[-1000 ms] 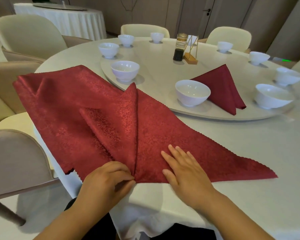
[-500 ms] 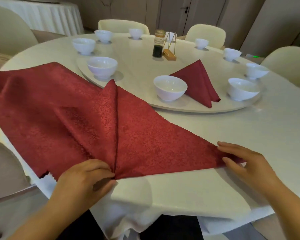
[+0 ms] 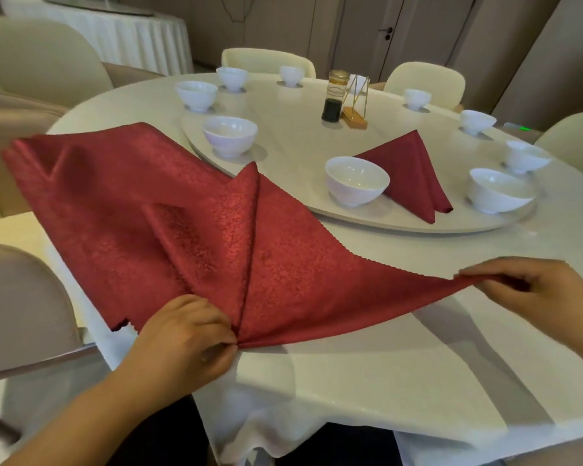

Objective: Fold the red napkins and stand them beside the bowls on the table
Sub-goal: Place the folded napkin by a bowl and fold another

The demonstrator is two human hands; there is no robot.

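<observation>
While the left hand (image 3: pixel 186 334) pinches the near tip of the big red napkin (image 3: pixel 300 264) between its thumb and curled fingers (image 3: pixel 212 326), the right hand (image 3: pixel 539 287) pinches the cloth's right corner with its thumb and fingertips (image 3: pixel 478 271). The napkin stretches between the two pinches on the white table (image 3: pixel 384 371). A straight fold line runs up and away from the left fingers to a point. More red cloth spreads out wide to the left of those fingers. The corner at the right fingers looks lifted a little, with a shadow under it. Past the fingers of both hands sits a round turning tray (image 3: pixel 300 136) with white bowls (image 3: pixel 229 134) near its rim. The nearest bowl (image 3: pixel 356 179) stands beyond the fold point, and a folded red napkin (image 3: pixel 411 169) stands just beside it, on its right. A dark bottle (image 3: pixel 332 97) stands farther back on the tray.
</observation>
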